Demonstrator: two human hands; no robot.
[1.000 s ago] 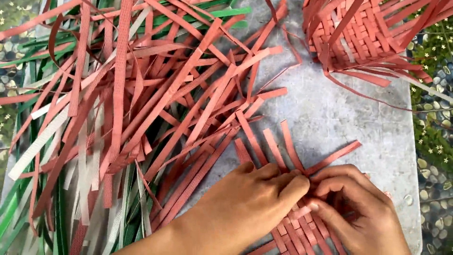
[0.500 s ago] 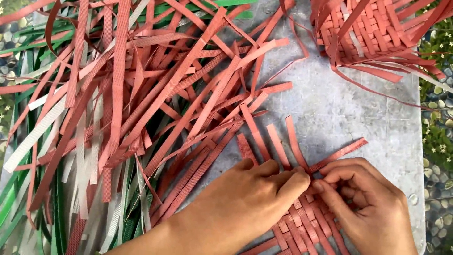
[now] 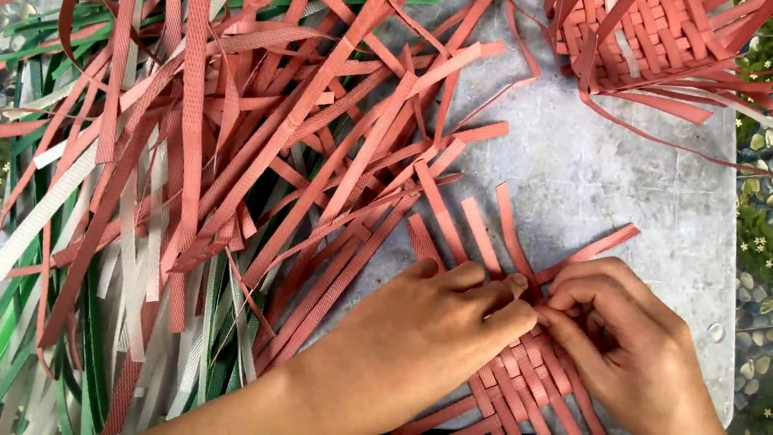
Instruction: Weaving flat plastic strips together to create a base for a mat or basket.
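Note:
A flat mat of woven red plastic strips lies at the bottom middle of a grey slab. My left hand rests palm down on the mat's left part, fingertips pressing a strip at the weave's top edge. My right hand is curled beside it, fingertips pinching a red strip where both hands meet. Loose strip ends fan out above the hands. The weave under both hands is hidden.
A big heap of loose red strips covers the left half, with green and white strips beneath it. A partly woven red basket sits at the top right. The grey slab ends at the right, beside pebbles and small plants.
The view has shifted slightly, so the heap and basket sit higher and further right. Both hands stay on the weave; the right hand's fingers have tightened on the strip at the meeting point.

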